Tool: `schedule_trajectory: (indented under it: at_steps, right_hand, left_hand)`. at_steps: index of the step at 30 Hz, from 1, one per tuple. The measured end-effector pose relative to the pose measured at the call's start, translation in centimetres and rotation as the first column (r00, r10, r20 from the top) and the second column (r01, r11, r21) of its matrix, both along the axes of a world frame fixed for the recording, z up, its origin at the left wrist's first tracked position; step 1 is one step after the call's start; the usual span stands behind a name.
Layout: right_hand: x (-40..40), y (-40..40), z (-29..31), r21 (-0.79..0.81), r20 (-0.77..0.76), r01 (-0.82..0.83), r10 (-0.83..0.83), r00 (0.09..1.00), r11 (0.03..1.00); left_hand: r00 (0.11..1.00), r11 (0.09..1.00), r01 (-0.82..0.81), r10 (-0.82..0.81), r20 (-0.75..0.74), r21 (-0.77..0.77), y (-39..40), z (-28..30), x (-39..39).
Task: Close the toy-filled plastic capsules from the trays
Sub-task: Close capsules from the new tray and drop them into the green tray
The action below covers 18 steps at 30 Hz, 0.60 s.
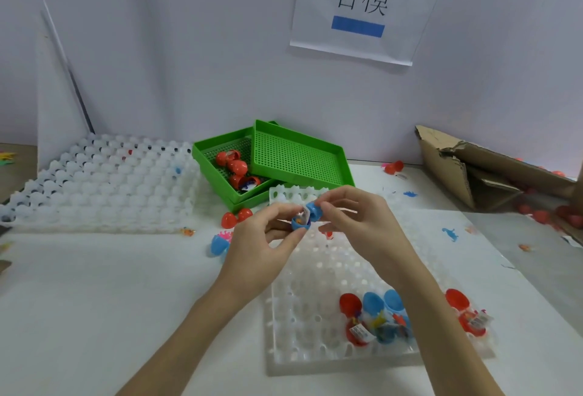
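I have the blue capsule (305, 218) up between both hands, above the far end of the white tray (315, 316). My left hand (268, 234) pinches the lower half between thumb and fingers; I can see a small wrapped toy poking out of its open mouth. My right hand (353, 219) pinches the upper half, tilted just right of the lower one and touching it, so the capsule is not yet closed.

Nearer me than the grip, at the tray's near end, sit more open capsules (375, 316), red and blue, with toy packets in them; one red one (467, 316) lies at the tray's right edge. Just left of my left hand lies a blue half (217, 245) on the table, and beyond it a red capsule (235, 217). Beyond the grip stand two green baskets (299, 155), the lower holding red capsules (235, 165). Far left is a stack of white trays (104, 181); far right, a torn cardboard box (492, 168). A paper sign (362, 7) hangs on the wall.
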State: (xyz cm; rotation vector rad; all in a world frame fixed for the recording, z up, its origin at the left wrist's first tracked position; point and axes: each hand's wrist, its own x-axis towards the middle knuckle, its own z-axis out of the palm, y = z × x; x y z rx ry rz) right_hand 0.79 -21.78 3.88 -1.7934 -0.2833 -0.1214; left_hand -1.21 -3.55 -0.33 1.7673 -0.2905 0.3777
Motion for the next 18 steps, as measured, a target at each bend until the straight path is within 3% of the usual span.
schedule_trajectory:
  at_steps: [13, 18]
  right_hand:
    - [-0.9, 1.3, -0.4, 0.025, 0.089, -0.032, 0.029, 0.996, 0.999]
    - [-1.1, 1.4, -0.3, 0.095, 0.091, -0.056, 0.048, 0.995, 0.994]
  left_hand:
    - [0.978, 0.99, -0.143, 0.14, 0.154, 0.008, -0.2, 0.1, -0.3]
    - [0.985, 0.994, -0.104, 0.108, 0.137, -0.035, -0.1, 0.5, -0.4]
